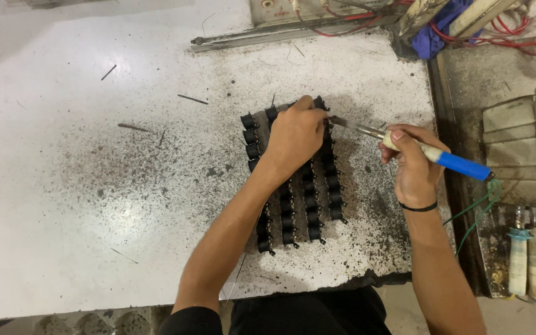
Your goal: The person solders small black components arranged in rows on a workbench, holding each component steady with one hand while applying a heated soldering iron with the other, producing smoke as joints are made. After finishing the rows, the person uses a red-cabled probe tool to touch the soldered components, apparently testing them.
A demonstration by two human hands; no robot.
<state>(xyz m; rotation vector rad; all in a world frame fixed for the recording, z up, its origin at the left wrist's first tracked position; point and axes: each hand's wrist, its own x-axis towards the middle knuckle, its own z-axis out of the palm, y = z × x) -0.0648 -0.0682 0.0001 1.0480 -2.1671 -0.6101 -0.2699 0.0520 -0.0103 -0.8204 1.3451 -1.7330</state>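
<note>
Risk, judged from the present layout: my left hand [294, 138] lies directly on the rows of small black components [310, 205] at frame centre, and the metal tip of the soldering iron [404, 144] ends right beside those fingers. A small slip of either hand could bring hot metal against skin. Pressing down with the left hand could also nudge the rows out of line, since they look loosely laid on the counter [94, 205]. The green wire [476, 214] trailing off at lower right could snag on the counter edge and tug the iron off its mark. I cannot tell whether the tip is actually touching a part.

Nearest me, my forearms enter from the bottom edge.

Left hand: curled, fingers bent down over the upper end of the black rows, centre frame. It presses or pinches there; what sits under the fingertips is hidden.

Right hand [412, 162]: clenched around the iron's pale grip, right of centre, blue handle pointing to the right edge, shaft aimed left toward the upper rows.

Farther off, upper right: red wires [516, 34] and blue cloth [437, 31]. The counter is scorched and speckled around the work.
</note>
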